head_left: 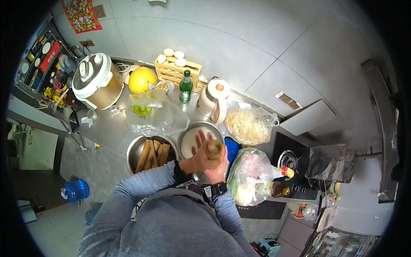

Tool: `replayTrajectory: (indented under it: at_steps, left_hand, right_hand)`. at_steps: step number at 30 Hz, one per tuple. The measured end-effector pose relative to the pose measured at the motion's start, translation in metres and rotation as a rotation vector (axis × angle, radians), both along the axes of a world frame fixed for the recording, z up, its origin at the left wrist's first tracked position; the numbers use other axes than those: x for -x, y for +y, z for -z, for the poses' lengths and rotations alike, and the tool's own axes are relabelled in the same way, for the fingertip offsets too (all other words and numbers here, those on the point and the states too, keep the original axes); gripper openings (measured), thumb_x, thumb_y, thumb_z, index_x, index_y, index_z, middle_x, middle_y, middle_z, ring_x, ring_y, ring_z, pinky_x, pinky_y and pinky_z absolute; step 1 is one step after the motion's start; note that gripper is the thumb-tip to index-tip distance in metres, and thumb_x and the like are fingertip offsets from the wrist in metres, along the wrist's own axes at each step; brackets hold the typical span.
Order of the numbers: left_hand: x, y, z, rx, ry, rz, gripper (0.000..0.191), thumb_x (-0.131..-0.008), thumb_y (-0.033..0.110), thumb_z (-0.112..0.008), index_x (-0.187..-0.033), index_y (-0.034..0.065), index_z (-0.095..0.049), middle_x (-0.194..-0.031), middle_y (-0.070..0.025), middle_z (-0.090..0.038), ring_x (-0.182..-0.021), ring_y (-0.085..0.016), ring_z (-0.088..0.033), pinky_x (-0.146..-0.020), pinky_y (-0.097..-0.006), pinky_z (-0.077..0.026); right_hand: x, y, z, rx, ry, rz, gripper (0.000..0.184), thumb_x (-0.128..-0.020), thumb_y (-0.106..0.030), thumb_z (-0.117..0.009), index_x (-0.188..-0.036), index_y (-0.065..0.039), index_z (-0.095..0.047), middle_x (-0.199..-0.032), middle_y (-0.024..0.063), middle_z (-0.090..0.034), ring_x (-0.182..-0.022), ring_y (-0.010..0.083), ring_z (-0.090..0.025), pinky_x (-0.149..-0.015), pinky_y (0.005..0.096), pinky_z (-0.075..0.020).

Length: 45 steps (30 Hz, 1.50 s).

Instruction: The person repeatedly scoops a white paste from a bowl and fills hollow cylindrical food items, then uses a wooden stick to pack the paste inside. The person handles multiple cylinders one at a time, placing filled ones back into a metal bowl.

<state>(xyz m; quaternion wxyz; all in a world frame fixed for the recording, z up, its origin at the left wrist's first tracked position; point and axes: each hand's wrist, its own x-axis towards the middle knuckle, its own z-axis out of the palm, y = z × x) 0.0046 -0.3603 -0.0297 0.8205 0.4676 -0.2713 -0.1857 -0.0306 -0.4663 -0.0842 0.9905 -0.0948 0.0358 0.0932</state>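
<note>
My left hand (197, 159) is closed around a bamboo tube (214, 151), seen nearly end-on. Just beneath, my right hand (216, 173) shows its palm, with spread fingers over a round metal basin (180, 135) of white rice (190, 138). Whether this palm touches the tube cannot be told. Several bamboo pieces (151, 155) lie in a steel bowl (130, 160) left of the basin. A blue cloth-like item (232, 149) is at the basin's right.
Behind are a bag of green grapes (163, 119), a green bottle (186, 88), a kettle (208, 102) and an egg rack (175, 74). A rice cooker (98, 83) stands left. Food bags (249, 127) and a bagged vegetable bundle (252, 173) sit right, beside a stove (277, 141).
</note>
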Motion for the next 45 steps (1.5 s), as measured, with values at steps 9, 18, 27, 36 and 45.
replayTrajectory:
  at_steps: [9, 18, 27, 36, 45]
  left_hand:
    - [-0.015, 0.005, -0.005, 0.244, 0.226, 0.262, 0.012, -0.083, 0.004, -0.068, -0.086, 0.0070, -0.057, -0.082, -0.0023, -0.059, -0.079, -0.013, -0.056, -0.078, -0.0269, -0.045]
    - [-0.021, 0.028, -0.009, -0.170, -0.186, 0.004, 0.017, -0.080, 0.006, -0.071, -0.073, 0.0046, -0.056, -0.072, -0.0020, -0.060, -0.067, -0.010, -0.055, -0.062, -0.0267, -0.044]
    - [-0.028, 0.053, -0.006, -0.232, -0.179, -0.145, 0.012, -0.079, 0.002, -0.069, -0.076, 0.0049, -0.058, -0.073, -0.0019, -0.060, -0.066, -0.010, -0.054, -0.061, -0.0272, -0.044]
    - [-0.031, 0.111, 0.027, -0.143, 0.155, -0.336, 0.011, -0.081, 0.000, -0.068, -0.078, 0.0054, -0.058, -0.069, 0.0004, -0.056, -0.062, -0.008, -0.054, -0.057, -0.0235, -0.042]
    - [-0.017, 0.127, 0.045, -0.236, 0.130, -0.342, 0.010, -0.084, -0.001, -0.067, -0.085, 0.0046, -0.060, -0.076, 0.0008, -0.059, -0.067, -0.008, -0.055, -0.060, -0.0242, -0.045]
  right_hand:
    - [0.004, 0.004, 0.011, -0.163, 0.117, -0.001, 0.066, -0.107, -0.050, -0.034, -0.156, -0.005, -0.038, -0.159, 0.0170, -0.041, -0.145, 0.0330, -0.040, -0.121, 0.0475, -0.0297]
    - [0.025, -0.026, 0.096, 2.207, -0.054, -0.034, 0.031, -0.084, -0.020, -0.076, -0.108, -0.002, -0.065, -0.107, 0.0146, -0.064, -0.102, 0.0353, -0.061, -0.088, 0.0451, -0.0508]
    - [0.047, -0.018, 0.113, 2.521, -0.066, 0.119, 0.024, -0.082, -0.014, -0.077, -0.098, -0.003, -0.064, -0.101, 0.0164, -0.061, -0.098, 0.0381, -0.060, -0.082, 0.0467, -0.0512]
    - [0.029, -0.024, 0.111, 2.154, -0.059, 0.223, 0.012, -0.092, -0.008, -0.072, -0.101, 0.001, -0.073, -0.082, 0.0195, -0.074, -0.071, 0.0332, -0.073, -0.064, 0.0395, -0.0556]
    - [0.019, -0.015, 0.106, 1.674, 0.237, -0.052, 0.014, -0.096, -0.002, -0.066, -0.105, 0.005, -0.076, -0.077, 0.0095, -0.075, -0.056, 0.0092, -0.061, -0.054, 0.0251, -0.0490]
